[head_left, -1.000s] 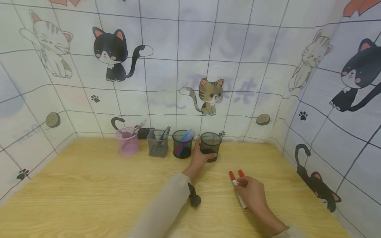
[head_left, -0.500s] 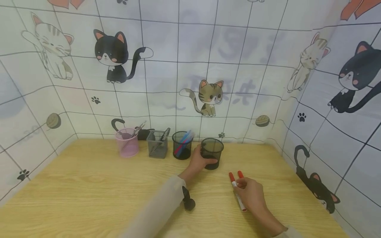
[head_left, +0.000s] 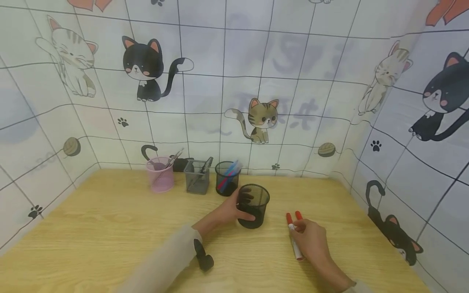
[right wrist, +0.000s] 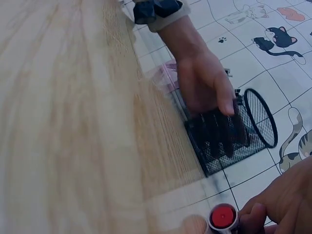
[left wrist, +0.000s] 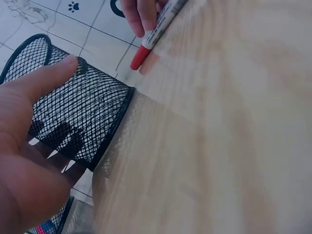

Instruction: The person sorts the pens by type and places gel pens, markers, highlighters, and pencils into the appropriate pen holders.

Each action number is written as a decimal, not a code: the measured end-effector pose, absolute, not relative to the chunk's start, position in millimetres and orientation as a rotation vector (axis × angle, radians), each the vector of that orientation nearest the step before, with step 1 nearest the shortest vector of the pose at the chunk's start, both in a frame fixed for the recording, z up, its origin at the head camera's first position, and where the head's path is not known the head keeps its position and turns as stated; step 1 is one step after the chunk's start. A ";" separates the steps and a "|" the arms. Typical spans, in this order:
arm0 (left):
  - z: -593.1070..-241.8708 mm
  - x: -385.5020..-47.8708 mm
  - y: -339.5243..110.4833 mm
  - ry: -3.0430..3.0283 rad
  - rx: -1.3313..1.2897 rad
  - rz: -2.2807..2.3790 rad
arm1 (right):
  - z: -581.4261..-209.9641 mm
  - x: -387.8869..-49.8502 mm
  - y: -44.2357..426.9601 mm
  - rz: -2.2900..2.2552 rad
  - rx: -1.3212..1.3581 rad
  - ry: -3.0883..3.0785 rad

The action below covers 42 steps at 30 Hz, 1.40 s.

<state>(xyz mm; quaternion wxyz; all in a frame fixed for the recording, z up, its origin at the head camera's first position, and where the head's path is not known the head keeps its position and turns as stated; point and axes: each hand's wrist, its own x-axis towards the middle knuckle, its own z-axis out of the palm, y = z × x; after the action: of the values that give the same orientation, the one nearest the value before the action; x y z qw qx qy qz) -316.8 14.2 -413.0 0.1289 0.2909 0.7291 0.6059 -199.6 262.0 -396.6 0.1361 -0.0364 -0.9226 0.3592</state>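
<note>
My left hand (head_left: 229, 209) grips a black round mesh pen holder (head_left: 259, 203) from its left side, thumb across the front and fingers behind, seen through the mesh. The holder stands upright at the tabletop, and no pens show in it. In the left wrist view, the thumb lies along the mesh wall (left wrist: 97, 97). To the right, my right hand (head_left: 311, 240) pinches white markers with red caps; two caps show beyond the fingertips. One marker (head_left: 296, 248) shows its white body below the hand; the other is mostly hidden. The right wrist view shows a red marker end (right wrist: 223, 216) between the fingers.
Along the back stand a pink pen cup (head_left: 161, 179) with pens, a grey square mesh holder (head_left: 197, 183) with dark pens, and another black mesh holder (head_left: 227, 187) with blue and red pens. Cat-patterned cloth walls (head_left: 205, 93) border the wooden table (head_left: 128, 228) behind and beside.
My left hand has drawn the black mesh pen holder from the back row toward me and slightly left. My right hand stays nearly still with the markers.
</note>
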 end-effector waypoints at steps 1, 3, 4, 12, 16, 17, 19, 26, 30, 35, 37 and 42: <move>-413.6 -313.6 9.9 2.110 0.870 1.747 | -396.4 -199.5 262.3 1.031 -0.114 -2.677; -415.5 -308.4 1.2 2.076 0.909 1.739 | -396.0 -199.4 262.6 1.000 -0.117 -2.687; -415.8 -305.2 -3.3 2.065 0.920 1.735 | -396.0 -199.3 262.7 0.998 -0.116 -2.693; -423.3 -292.5 -28.7 1.829 0.933 1.861 | -397.7 -199.1 258.4 0.985 -0.073 -2.678; -425.5 -290.8 -31.0 1.808 0.920 1.901 | -399.2 -199.1 253.7 0.993 -0.087 -2.681; -425.9 -290.5 -31.2 1.811 0.918 1.904 | -399.8 -199.3 252.6 0.996 -0.089 -2.682; -426.0 -289.6 -31.2 1.816 0.911 1.907 | -401.2 -199.3 251.0 1.002 -0.095 -2.687; -424.2 -288.1 -31.4 1.819 0.911 1.901 | -403.3 -199.4 248.1 1.021 -0.064 -2.673; -423.9 -288.6 -31.9 1.808 0.907 1.897 | -403.4 -200.4 247.9 1.013 -0.048 -2.687; -422.8 -288.2 -31.9 1.804 0.891 1.896 | -403.1 -200.7 247.2 1.010 -0.065 -2.721; -422.2 -287.9 -31.5 1.800 0.890 1.898 | -402.9 -200.3 247.2 1.006 -0.074 -2.731; -421.8 -288.1 -30.5 1.800 0.889 1.899 | -402.9 -199.7 246.9 0.980 -0.072 -2.742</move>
<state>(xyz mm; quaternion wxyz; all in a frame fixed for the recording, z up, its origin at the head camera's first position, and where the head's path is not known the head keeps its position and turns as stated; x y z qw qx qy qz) -288.1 -30.5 -421.8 0.1878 0.3159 0.6398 0.6750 -199.7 246.9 -402.9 0.1143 -0.0245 -0.9352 0.3343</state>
